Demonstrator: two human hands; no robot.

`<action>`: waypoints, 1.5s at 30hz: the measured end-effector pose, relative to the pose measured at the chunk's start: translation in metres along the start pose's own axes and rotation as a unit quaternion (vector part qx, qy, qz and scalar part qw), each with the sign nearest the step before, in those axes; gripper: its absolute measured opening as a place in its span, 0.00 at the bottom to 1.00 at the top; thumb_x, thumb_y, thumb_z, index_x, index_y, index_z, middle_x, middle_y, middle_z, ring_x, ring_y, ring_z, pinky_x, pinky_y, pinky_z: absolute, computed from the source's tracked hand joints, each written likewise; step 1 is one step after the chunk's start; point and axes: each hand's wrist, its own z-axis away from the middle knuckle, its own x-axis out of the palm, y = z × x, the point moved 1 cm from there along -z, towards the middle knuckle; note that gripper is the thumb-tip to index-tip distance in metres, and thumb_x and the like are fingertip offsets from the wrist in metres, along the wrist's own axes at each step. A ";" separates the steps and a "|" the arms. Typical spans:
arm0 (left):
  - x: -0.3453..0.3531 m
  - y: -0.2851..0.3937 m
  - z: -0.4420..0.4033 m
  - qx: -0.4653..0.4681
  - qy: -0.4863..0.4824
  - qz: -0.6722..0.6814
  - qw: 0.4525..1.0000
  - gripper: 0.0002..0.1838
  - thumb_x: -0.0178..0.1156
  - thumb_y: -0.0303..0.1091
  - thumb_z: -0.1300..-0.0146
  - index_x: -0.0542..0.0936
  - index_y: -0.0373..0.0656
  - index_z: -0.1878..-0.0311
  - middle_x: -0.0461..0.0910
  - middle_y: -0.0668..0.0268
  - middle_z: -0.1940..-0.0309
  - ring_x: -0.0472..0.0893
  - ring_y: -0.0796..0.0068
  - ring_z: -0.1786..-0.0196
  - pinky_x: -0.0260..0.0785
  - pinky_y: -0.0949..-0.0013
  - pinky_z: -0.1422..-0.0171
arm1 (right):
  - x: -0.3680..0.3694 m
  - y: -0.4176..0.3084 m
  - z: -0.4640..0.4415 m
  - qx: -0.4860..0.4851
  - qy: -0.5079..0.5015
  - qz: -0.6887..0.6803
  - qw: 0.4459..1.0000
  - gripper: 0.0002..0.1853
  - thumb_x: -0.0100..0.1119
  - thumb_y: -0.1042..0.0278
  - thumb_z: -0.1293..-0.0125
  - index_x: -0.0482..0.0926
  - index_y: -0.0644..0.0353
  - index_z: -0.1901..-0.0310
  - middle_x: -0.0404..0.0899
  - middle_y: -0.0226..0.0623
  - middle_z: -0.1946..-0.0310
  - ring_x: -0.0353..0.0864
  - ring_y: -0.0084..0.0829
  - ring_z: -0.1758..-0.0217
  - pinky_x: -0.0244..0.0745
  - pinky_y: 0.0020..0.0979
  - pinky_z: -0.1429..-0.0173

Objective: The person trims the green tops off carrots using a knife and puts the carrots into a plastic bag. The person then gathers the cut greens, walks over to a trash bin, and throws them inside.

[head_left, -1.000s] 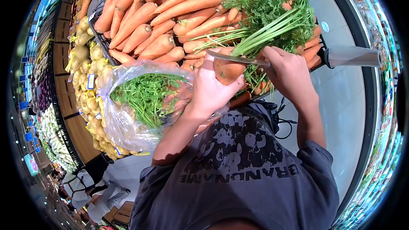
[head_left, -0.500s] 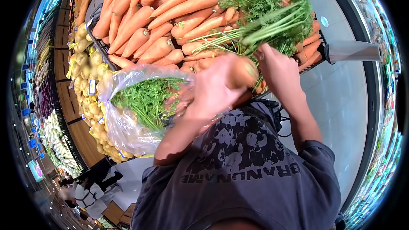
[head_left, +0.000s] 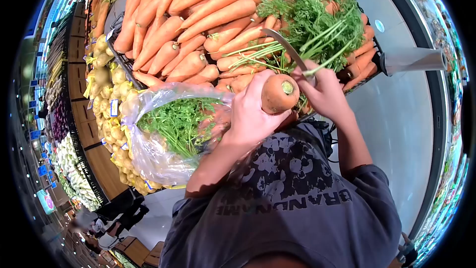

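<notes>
My left hand [head_left: 252,111] is wrapped around a thick carrot [head_left: 278,98], its cut green crown turned up toward me. My right hand [head_left: 322,87] grips a knife with a curved blade [head_left: 286,48], the blade pointing up and left over the pile. A green stem lies at the fingers of that hand; whether it is pinched I cannot tell. Just beyond the right hand, cut carrot greens [head_left: 317,27] lie heaped on the loose carrots [head_left: 218,12]. Beside my left forearm sits a clear plastic bag [head_left: 153,161] with leafy greens [head_left: 173,121] and carrots in it.
A black crate [head_left: 121,67] holds the carrots. To its left are netted yellow potatoes or onions [head_left: 111,104], then shelves with white vegetables [head_left: 72,168]. A clear cylinder [head_left: 414,61] juts out at right. A person [head_left: 124,218] is at the lower left.
The carrot in my left hand now shows its crown facing up. My right hand has turned, and the knife blade now stands out plainly, apart from the greens.
</notes>
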 end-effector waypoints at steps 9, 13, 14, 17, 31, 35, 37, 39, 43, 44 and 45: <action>-0.003 -0.019 -0.004 0.011 0.074 0.030 0.997 0.43 0.81 0.29 0.52 0.65 0.40 0.36 0.83 0.51 0.50 0.85 0.53 0.47 0.77 0.57 0.42 | 0.016 -0.030 0.004 0.053 -0.070 -0.299 0.950 0.19 0.64 0.71 0.29 0.76 0.67 0.40 0.78 0.32 0.48 0.76 0.20 0.47 0.73 0.26 0.42; -0.008 -0.014 -0.019 0.021 0.075 0.115 0.990 0.46 0.75 0.23 0.46 0.55 0.41 0.31 0.76 0.53 0.46 0.81 0.65 0.45 0.75 0.62 0.40 | 0.025 -0.049 -0.013 -0.056 -0.050 -0.257 0.964 0.37 0.79 0.69 0.42 0.71 0.69 0.34 0.77 0.39 0.41 0.78 0.27 0.41 0.75 0.32 0.37; -0.011 -0.008 -0.023 0.037 0.075 0.098 0.992 0.47 0.74 0.21 0.46 0.53 0.41 0.30 0.75 0.52 0.46 0.80 0.65 0.45 0.75 0.63 0.40 | 0.022 -0.051 -0.020 -0.083 -0.053 -0.223 0.970 0.38 0.79 0.69 0.42 0.70 0.69 0.33 0.77 0.40 0.41 0.78 0.28 0.40 0.75 0.33 0.36; -0.019 0.004 -0.036 0.075 0.082 0.077 0.991 0.48 0.71 0.19 0.43 0.48 0.43 0.27 0.73 0.51 0.44 0.80 0.65 0.44 0.76 0.66 0.40 | 0.012 -0.075 -0.033 -0.105 -0.057 -0.216 0.969 0.41 0.78 0.69 0.41 0.66 0.70 0.30 0.77 0.40 0.41 0.78 0.29 0.40 0.75 0.34 0.36; -0.059 -0.003 -0.056 -0.226 0.235 0.462 0.825 0.20 0.60 0.32 0.26 0.66 0.46 0.37 0.80 0.63 0.54 0.83 0.70 0.57 0.82 0.66 0.56 | -0.030 -0.142 -0.042 0.122 -0.382 -0.478 0.781 0.39 0.63 0.72 0.30 0.56 0.59 0.21 0.68 0.46 0.27 0.77 0.22 0.76 0.77 0.25 0.69; -0.048 0.000 -0.054 -0.127 0.216 0.516 0.819 0.22 0.55 0.34 0.22 0.60 0.47 0.31 0.77 0.58 0.46 0.81 0.66 0.46 0.79 0.59 0.41 | 0.001 -0.109 -0.075 -0.155 -0.102 -0.072 0.980 0.32 0.72 0.69 0.35 0.71 0.67 0.31 0.83 0.39 0.48 0.80 0.31 0.41 0.70 0.34 0.31; -0.040 0.009 -0.059 -0.102 0.200 0.531 0.817 0.24 0.51 0.33 0.20 0.55 0.48 0.28 0.73 0.57 0.40 0.76 0.64 0.36 0.72 0.57 0.30 | 0.009 -0.095 -0.089 -0.175 -0.103 -0.102 0.974 0.28 0.75 0.66 0.39 0.77 0.67 0.40 0.84 0.40 0.59 0.84 0.32 0.54 0.77 0.34 0.43; -0.033 0.016 -0.069 -0.053 0.209 0.514 0.830 0.25 0.50 0.31 0.19 0.52 0.50 0.26 0.70 0.56 0.35 0.72 0.63 0.31 0.68 0.57 0.26 | 0.006 -0.089 -0.100 -0.158 -0.129 -0.045 0.978 0.25 0.78 0.63 0.41 0.81 0.66 0.46 0.82 0.38 0.68 0.82 0.29 0.64 0.78 0.32 0.54; -0.040 0.015 -0.088 -0.030 0.119 0.497 0.859 0.32 0.45 0.22 0.21 0.46 0.51 0.22 0.50 0.55 0.20 0.56 0.62 0.19 0.52 0.56 0.17 | -0.014 -0.076 -0.136 -0.072 -0.189 -0.078 0.976 0.19 0.78 0.60 0.41 0.84 0.64 0.56 0.78 0.25 0.74 0.73 0.15 0.72 0.70 0.25 0.67; -0.047 0.015 -0.091 -0.007 0.085 0.417 0.905 0.43 0.52 0.25 0.24 0.33 0.48 0.20 0.40 0.50 0.18 0.47 0.59 0.16 0.44 0.52 0.15 | -0.021 -0.073 -0.148 -0.075 -0.155 -0.117 0.978 0.17 0.76 0.60 0.38 0.84 0.63 0.57 0.78 0.23 0.75 0.74 0.15 0.72 0.71 0.25 0.68; -0.057 0.021 -0.083 -0.023 0.079 0.332 0.940 0.45 0.56 0.28 0.26 0.36 0.47 0.19 0.36 0.53 0.16 0.40 0.57 0.14 0.37 0.48 0.14 | -0.035 -0.075 -0.163 -0.050 -0.134 -0.075 0.987 0.15 0.74 0.59 0.35 0.84 0.62 0.57 0.79 0.23 0.76 0.75 0.14 0.72 0.71 0.24 0.68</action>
